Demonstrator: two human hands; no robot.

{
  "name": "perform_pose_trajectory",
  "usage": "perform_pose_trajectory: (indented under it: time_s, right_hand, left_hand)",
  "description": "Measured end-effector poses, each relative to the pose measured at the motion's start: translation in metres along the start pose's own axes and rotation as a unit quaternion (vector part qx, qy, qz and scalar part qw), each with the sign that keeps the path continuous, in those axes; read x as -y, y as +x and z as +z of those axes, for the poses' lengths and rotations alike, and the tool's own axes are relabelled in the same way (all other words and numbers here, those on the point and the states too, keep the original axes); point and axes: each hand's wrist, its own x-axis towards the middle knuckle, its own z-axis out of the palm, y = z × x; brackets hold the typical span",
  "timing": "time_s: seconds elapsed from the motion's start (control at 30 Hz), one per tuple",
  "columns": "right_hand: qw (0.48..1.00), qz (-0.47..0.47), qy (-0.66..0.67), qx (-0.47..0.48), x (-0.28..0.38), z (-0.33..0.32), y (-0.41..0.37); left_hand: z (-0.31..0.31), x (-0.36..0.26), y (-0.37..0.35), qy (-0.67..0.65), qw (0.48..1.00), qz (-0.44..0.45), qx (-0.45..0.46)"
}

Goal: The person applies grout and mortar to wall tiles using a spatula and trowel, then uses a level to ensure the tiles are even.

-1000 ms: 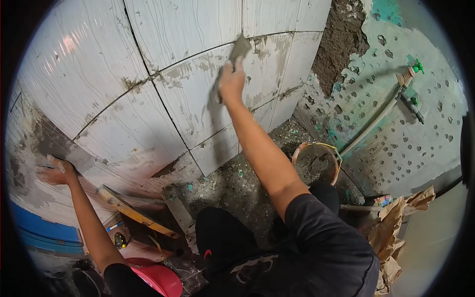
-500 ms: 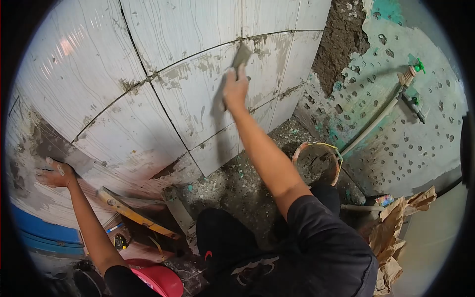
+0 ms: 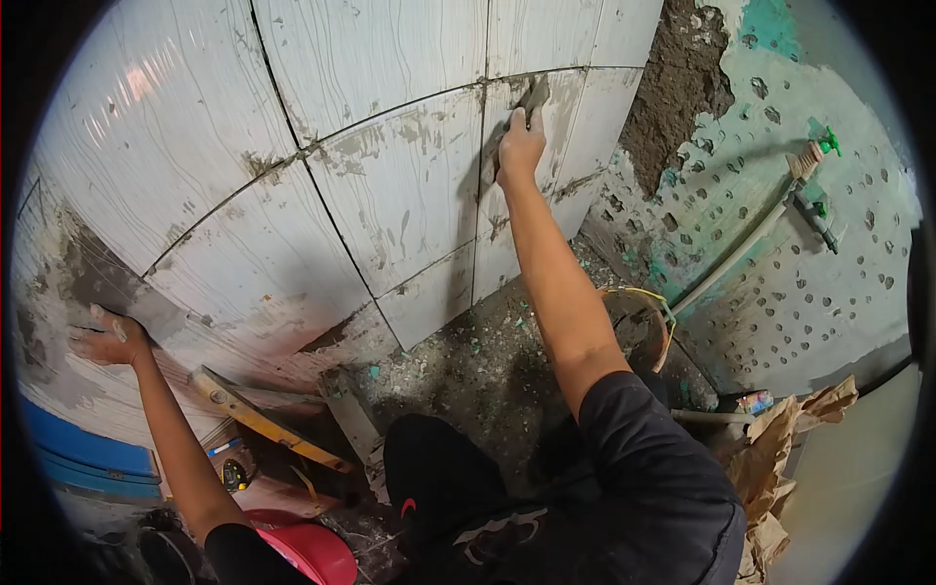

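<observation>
My right hand (image 3: 521, 146) is closed around a flat grey scraper (image 3: 535, 94), most of its handle hidden in the fingers. Its blade lies against a white tile (image 3: 556, 117), just below a horizontal joint and right of a vertical one. Grey mortar smears mark the tiles around it. At far left, my left hand (image 3: 109, 337) lies open with fingers spread on a grey-smeared, streaked white surface (image 3: 185, 356). Pale residue coats parts of that hand, and it holds nothing.
A yellow spirit level (image 3: 278, 424) leans at lower left near a tape measure (image 3: 234, 475) and a pink basin (image 3: 312, 546). Rubble covers the floor (image 3: 458, 366). To the right are a bucket (image 3: 643, 317), a pipe with a green tap (image 3: 726, 255) and torn brown paper (image 3: 770, 468).
My right hand has moved right with the scraper, across a vertical joint onto the neighbouring tile. The scraper is now seen more edge-on. My left hand stays in place.
</observation>
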Motion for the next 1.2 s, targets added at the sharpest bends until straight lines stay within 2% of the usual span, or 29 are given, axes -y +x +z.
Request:
perform_pose_trajectory:
  time_s: [0.13,0.2,0.27,0.3,0.37,0.47,0.5,0.53,0.57,0.6,0.63,0.67,0.73,0.8,0.87,0.97,1.07,1.17,1.2]
  right_hand:
    - [0.971,-0.191,-0.142,0.030,-0.061,0.004,-0.008]
    - [0.969,-0.192,-0.153,0.030,-0.065,0.005,-0.001]
    - [0.995,-0.039,-0.089,0.007,-0.047,-0.004,0.032]
    - [0.999,-0.001,-0.043,-0.002,-0.024,-0.010,0.034]
    - [0.994,-0.090,-0.023,-0.058,-0.035,-0.012,0.062]
    - [0.996,-0.082,-0.040,-0.002,-0.011,-0.009,0.053]
    - [0.999,-0.027,-0.026,0.022,-0.003,-0.006,0.039]
    - [0.983,-0.126,-0.132,0.003,-0.021,-0.004,0.037]
    - [0.971,-0.178,-0.156,0.041,-0.009,-0.002,0.003]
    - [0.956,-0.195,-0.202,0.087,-0.022,-0.005,-0.019]
    - [0.948,-0.157,-0.224,0.166,-0.016,-0.012,-0.052]
    - [0.929,-0.208,-0.226,0.206,-0.029,-0.020,-0.067]
    - [0.976,-0.106,-0.121,0.145,-0.019,-0.023,-0.064]
    - [0.982,-0.119,-0.132,0.066,-0.012,-0.027,-0.031]
    - [0.993,-0.098,0.037,0.046,0.006,-0.018,-0.001]
    - [0.983,-0.179,0.014,0.027,0.000,0.004,0.032]
    - [0.970,-0.241,-0.041,-0.007,0.005,0.023,0.021]
    - [0.900,-0.389,-0.173,-0.097,-0.004,0.032,0.021]
    - [0.911,-0.377,-0.148,-0.076,-0.008,0.035,0.023]
  left_hand:
    - [-0.001,-0.001,0.000,0.024,1.000,-0.015,0.009]
    - [0.001,0.002,-0.002,0.038,0.999,-0.012,0.006]
    - [0.003,0.006,-0.002,0.044,0.999,-0.004,0.004]
    - [0.004,0.007,-0.002,0.047,0.999,-0.001,0.003]
    - [0.004,0.006,0.000,0.047,0.999,-0.004,0.005]
    - [0.004,0.011,-0.002,0.042,0.999,0.000,0.006]
    - [0.006,0.012,-0.001,0.036,0.999,0.005,0.006]
    - [0.005,0.012,-0.001,0.046,0.999,0.001,0.010]
    - [0.004,0.011,-0.002,0.055,0.998,-0.006,0.013]
    - [0.005,0.010,-0.002,0.064,0.998,-0.012,0.016]
    - [0.005,0.008,-0.001,0.065,0.998,-0.016,0.015]
    - [0.004,0.006,-0.001,0.067,0.997,-0.018,0.015]
    - [0.000,0.003,-0.002,0.054,0.998,-0.009,0.012]
    - [-0.001,0.000,0.000,0.024,1.000,0.008,0.003]
    - [0.001,0.003,-0.001,0.021,1.000,0.011,0.005]
    - [-0.003,-0.002,0.000,0.032,0.999,-0.002,0.012]
    - [-0.003,-0.002,0.000,0.028,1.000,-0.001,0.008]
    - [-0.003,-0.005,0.000,0.027,1.000,0.001,0.002]
    - [-0.004,-0.005,0.000,0.030,1.000,0.001,0.001]
